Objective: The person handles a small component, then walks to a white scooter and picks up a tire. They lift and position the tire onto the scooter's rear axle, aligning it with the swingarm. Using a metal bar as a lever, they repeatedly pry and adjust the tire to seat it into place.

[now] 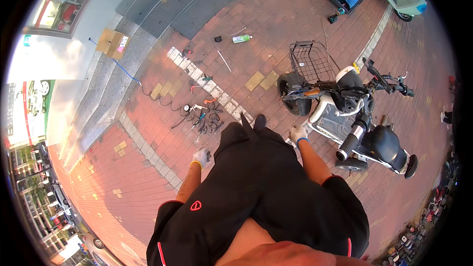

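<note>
Paving point(281, 15) of red brick spreads across the head view beneath a standing person point(256, 182); the pale-gloved left hand point(201, 157), yellow at the wrist, has its fingers loosely curled, with nothing seen in it, though one cannot tell whether the palm is empty; a black hose tangle point(213, 123) with a round gauge point(186, 108) lies on the ground near it; the pale-gloved right hand point(298, 133), blue at the wrist, is half bent just beside a white-and-black scooter point(335, 123), and whether it touches or grips anything cannot be told; the scooter stands to the person's right, a wire basket point(315, 70) at its far end; the step in hand looks like a pause between actions; taking hold of the scooter would call for opening the right fingers, and lifting the hose for a stoop leftward.
</note>
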Demonstrator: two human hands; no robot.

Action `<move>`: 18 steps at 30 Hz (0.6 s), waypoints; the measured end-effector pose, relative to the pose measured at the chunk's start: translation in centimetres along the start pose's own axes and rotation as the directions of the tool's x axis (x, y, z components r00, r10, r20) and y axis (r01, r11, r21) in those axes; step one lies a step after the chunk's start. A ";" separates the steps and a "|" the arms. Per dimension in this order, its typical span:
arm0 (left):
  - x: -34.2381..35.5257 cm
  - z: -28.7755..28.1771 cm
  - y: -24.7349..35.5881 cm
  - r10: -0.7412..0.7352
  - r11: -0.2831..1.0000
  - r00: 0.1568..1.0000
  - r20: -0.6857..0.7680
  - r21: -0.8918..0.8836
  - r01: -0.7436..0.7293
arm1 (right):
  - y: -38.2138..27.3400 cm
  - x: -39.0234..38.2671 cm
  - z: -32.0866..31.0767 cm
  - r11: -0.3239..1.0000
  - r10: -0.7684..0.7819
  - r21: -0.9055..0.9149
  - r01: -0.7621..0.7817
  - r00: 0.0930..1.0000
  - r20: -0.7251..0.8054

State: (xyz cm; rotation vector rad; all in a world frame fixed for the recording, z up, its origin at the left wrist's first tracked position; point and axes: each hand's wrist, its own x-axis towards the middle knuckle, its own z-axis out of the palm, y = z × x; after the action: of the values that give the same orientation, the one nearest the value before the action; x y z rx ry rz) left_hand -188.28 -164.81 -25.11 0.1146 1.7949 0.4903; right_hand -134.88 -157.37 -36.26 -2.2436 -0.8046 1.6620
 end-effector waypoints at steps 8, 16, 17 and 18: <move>13.6 1.0 19.6 0.110 0.788 0.896 0.431 0.511 -0.343 | -22.9 -1.8 0.1 0.739 -0.040 0.662 0.121 0.990 -0.137; 23.5 21.7 57.0 0.169 0.863 0.911 0.375 0.390 -0.321 | -11.7 6.1 1.4 0.598 0.607 0.735 -0.321 0.780 -0.153; 25.4 20.1 63.0 0.250 0.833 0.897 0.366 0.392 -0.392 | -17.0 7.4 3.4 0.576 0.532 0.767 -0.284 0.842 -0.087; 26.4 19.2 67.8 0.381 0.762 0.854 0.354 0.404 -0.506 | -21.6 6.7 5.2 0.538 0.474 0.799 -0.269 0.880 -0.023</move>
State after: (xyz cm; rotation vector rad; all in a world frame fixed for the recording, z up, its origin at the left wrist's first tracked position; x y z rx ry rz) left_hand -189.57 -89.58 -26.56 0.9442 1.5940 0.3248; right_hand -144.59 -136.62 -32.74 -1.9278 0.4767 1.4176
